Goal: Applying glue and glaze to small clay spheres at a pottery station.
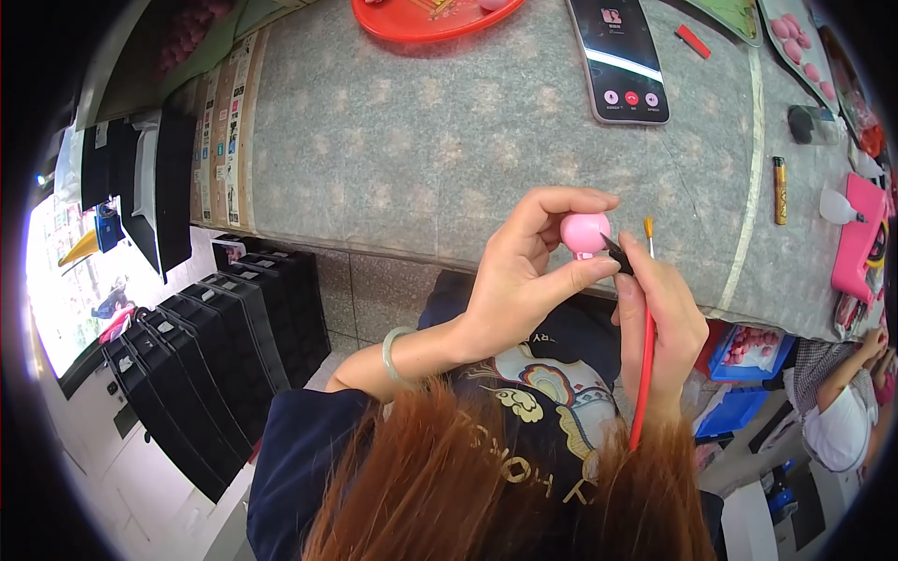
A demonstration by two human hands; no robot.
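Observation:
My left hand [524, 257] pinches a small glossy pink ball-shaped piece [584, 230] between thumb and fingers, just above the table's near edge. A small pink nub sticks out at the bottom of the piece. My right hand [662, 323] is closed round a short dark pointed tool [617, 256], whose tip meets the right side of the pink piece; its exact kind is unclear. Also tucked in the right hand is a paintbrush with a red handle [645, 374]. Its yellowish bristles point up past my fingers, away from the pink piece.
On the grey patterned table [393, 159] lie a smartphone [621, 65] with a lit call screen, a red strip [693, 41] and a gold tube [780, 191]. A red tray [440, 33] stands at the far edge. Black cases [215, 346] stand left; another person [842, 421] is at right.

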